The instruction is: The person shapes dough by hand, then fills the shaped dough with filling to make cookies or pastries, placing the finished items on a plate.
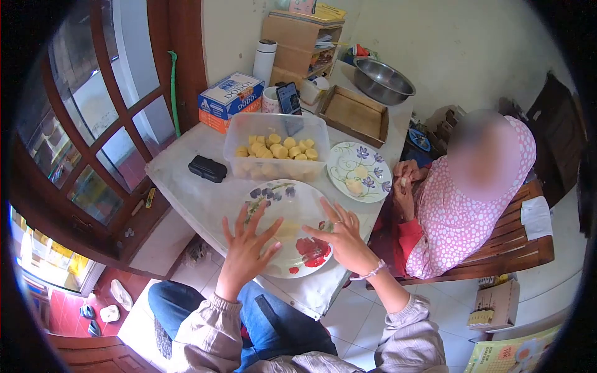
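Observation:
My left hand is held over the left side of a large flowered plate, fingers spread and holding nothing. Over the plate's right side, my right hand is likewise open, with its fingers apart and a bracelet at the wrist. A faint pale yellow patch shows on the plate between them; I cannot make out what it is. Just beyond the plate stands a clear plastic container with several short yellow cylindrical pieces in it.
A smaller flowered plate with pale lumps sits right of the container, near a seated person's hands. Around them are a black case, a dodol box, a propped phone, a cardboard tray and a metal basin.

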`<state>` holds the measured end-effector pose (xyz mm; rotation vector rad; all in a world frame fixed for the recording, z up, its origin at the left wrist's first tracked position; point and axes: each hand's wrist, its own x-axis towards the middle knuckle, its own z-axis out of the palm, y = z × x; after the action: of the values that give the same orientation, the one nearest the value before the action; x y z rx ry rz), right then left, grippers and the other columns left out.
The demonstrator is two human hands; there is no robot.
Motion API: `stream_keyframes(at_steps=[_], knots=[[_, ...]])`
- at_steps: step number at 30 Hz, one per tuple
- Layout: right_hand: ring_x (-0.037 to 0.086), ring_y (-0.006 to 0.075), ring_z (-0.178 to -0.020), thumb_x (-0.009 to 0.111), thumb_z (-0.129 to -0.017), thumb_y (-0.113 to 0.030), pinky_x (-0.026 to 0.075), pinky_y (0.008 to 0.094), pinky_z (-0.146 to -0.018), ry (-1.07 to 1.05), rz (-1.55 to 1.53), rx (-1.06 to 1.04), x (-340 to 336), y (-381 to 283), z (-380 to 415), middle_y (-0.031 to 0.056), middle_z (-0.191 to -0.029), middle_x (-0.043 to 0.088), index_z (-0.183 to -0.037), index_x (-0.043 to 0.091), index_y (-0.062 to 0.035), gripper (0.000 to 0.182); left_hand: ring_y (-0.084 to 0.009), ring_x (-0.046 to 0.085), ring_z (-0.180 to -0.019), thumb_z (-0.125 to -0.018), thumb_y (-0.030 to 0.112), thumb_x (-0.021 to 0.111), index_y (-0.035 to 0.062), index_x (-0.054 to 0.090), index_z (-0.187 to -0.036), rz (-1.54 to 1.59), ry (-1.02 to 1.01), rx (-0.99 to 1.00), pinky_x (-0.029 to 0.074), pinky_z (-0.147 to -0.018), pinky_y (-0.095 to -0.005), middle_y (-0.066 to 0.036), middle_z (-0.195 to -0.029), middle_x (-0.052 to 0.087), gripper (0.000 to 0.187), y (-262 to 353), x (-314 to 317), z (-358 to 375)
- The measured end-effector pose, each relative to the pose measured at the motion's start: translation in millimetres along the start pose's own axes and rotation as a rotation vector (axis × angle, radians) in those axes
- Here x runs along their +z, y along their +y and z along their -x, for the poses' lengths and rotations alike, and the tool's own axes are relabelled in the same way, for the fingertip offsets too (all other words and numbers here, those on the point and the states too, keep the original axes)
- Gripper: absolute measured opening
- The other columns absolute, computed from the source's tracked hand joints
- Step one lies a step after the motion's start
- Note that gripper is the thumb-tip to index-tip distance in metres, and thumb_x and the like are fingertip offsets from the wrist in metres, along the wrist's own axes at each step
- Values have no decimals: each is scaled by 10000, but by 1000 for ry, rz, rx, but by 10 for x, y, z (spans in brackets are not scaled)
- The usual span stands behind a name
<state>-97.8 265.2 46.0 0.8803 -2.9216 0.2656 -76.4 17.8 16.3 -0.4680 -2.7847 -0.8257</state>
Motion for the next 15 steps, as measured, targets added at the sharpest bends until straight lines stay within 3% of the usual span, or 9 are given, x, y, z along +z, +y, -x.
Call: stream_keyframes(at_steps=[8,15], knots=[[202,425,-1422,510,-773,95,182,602,-1103,-64,-89,-41,64,-250,-149,157,-1598,101,-1338,554,-357,724,-331,164,-1441,-928,458,526,257,632,-1266,-39,-38,-9,6,-1125,-636,-21,-1539,300,407,32,-2,180],[164,432,-1438,548,-806,12,167,655,-1096,-78,160,-47,35,-150,-326,139,-1604,82,-1367,509,-400,697,-338,186,-1434,-929,485,516,263,593,-1307,-89,-5,10,71,-1127,-634,-58,-1534,305,445,25,47,226]])
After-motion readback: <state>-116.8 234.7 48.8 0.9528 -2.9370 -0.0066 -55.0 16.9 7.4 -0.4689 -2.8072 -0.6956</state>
